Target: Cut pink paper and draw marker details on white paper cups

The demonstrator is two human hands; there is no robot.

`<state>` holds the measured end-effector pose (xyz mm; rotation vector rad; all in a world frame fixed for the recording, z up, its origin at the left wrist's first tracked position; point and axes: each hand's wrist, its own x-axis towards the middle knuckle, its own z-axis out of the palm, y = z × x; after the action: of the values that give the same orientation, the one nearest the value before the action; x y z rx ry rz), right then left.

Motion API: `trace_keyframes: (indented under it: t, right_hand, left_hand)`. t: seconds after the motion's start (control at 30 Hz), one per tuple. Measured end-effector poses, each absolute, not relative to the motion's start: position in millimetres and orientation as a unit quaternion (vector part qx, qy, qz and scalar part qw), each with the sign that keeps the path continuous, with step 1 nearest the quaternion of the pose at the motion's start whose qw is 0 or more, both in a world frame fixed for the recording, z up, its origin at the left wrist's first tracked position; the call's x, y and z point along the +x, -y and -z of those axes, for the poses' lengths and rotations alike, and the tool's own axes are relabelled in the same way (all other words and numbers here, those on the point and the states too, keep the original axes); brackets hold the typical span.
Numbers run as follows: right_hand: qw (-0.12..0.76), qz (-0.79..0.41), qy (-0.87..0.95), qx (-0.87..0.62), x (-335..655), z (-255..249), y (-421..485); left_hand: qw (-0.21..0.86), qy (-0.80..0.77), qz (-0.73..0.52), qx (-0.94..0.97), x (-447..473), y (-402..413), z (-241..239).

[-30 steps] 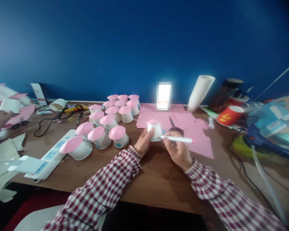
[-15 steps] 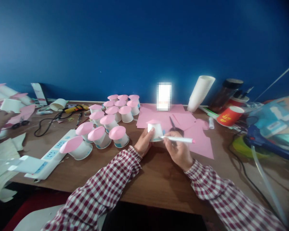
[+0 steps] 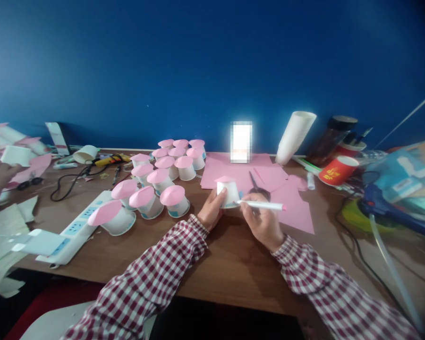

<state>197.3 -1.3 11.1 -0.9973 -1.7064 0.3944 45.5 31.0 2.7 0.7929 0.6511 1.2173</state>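
My left hand (image 3: 212, 211) grips an upside-down white paper cup (image 3: 227, 193) with a pink paper cone on top, the thumb pressed on its side. In my right hand (image 3: 262, 219) is a white marker (image 3: 264, 205) with a pink end, pinched between the fingers. Its tip is at or very near the cup's lower right side; whether it touches I cannot tell. Behind my right hand, partly hidden, lie dark scissors (image 3: 258, 186) on pink paper sheets (image 3: 241, 169). Several more cups with pink cone tops (image 3: 174, 200) stand in rows left of my hands.
A white power strip (image 3: 80, 226) with a plugged-in charger lies at the left. A tilted stack of white cups (image 3: 295, 137) leans by the blue wall. On the right are a red cup (image 3: 339, 170), a dark jar (image 3: 333, 139) and a blue glue gun (image 3: 393, 208) with its cord.
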Motion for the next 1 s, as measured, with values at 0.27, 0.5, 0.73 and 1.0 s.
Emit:
trace_keyframes:
  t: [0.27,0.5,0.73,1.0]
  right_hand:
    - [0.522,-0.142,0.732,-0.413,197.3,-11.0,-0.7]
    - [0.526,-0.137,0.736,-0.404,197.2,-11.4,-0.3]
    - [0.511,-0.126,0.749,-0.403,197.2,-17.2,3.1]
    - [0.511,-0.131,0.747,-0.405,197.6,-16.7,3.1]
  left_hand:
    - [0.701,-0.280,-0.545,0.364,44.4,-32.3,-2.5]
    - [0.701,-0.283,-0.547,0.360,44.2,-33.2,-0.1]
    - [0.692,-0.278,-0.549,0.377,44.7,-34.6,1.7]
    - [0.690,-0.278,-0.550,0.379,45.2,-33.7,-0.5]
